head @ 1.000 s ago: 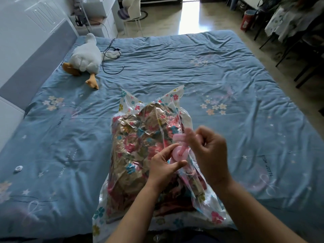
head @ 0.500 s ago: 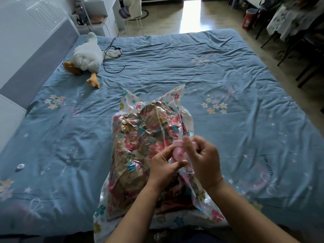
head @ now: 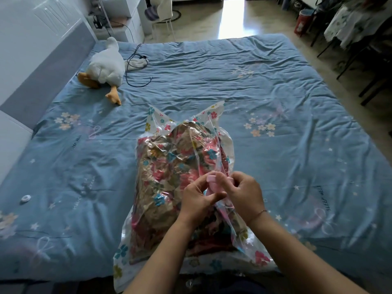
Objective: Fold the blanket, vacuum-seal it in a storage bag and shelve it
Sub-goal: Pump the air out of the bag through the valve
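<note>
A clear storage bag (head: 176, 158) printed with flowers lies on the blue bed (head: 275, 115), stuffed with the folded flowered blanket (head: 161, 187). On the bag's upper right side sits a pink round valve (head: 213, 183). My left hand (head: 197, 200) pinches the valve from the left with thumb and fingers. My right hand (head: 244, 192) grips the valve's pink cap from the right, fingers curled over it. The bag's far corners stick up.
A white plush goose (head: 106, 66) and a black cable (head: 135, 66) lie at the bed's far left. A small white disc (head: 25, 197) rests on the sheet at left. The headboard (head: 42, 66) runs along the left; chairs and a table stand at the right.
My right hand has come down and closed in on the pink valve, with the cap lowered onto it. My left hand stays at the valve.
</note>
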